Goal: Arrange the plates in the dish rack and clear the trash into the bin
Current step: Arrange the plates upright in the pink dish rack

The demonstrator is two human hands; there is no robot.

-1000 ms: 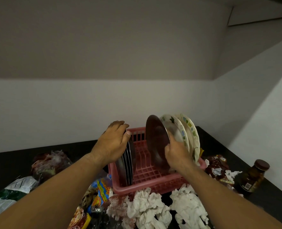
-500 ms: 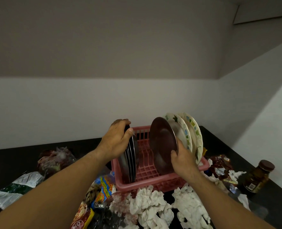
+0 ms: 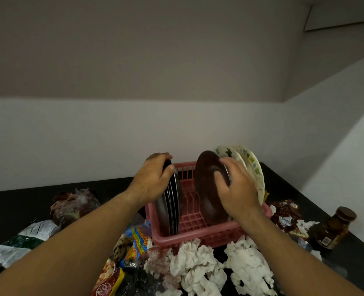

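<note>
1 brown glass jar (image 3: 332, 228) w/ dark lid, label low on its side, upright on black counter (image 3: 16, 201) at far R, near corner. Wall (image 3: 112, 135) white below, grey above.

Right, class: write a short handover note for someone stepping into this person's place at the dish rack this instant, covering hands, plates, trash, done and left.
Left hand: grips the top of the steel plates, which stand upright at the left end of the pink rack.
Right hand: holds the dark plate in the rack, beside the patterned plates at the right end.
Done: every plate in view is in the rack.
Left: settle the dark plate, let go, then clear the tissues and wrappers lying in front of the rack. No bin in view.
</note>
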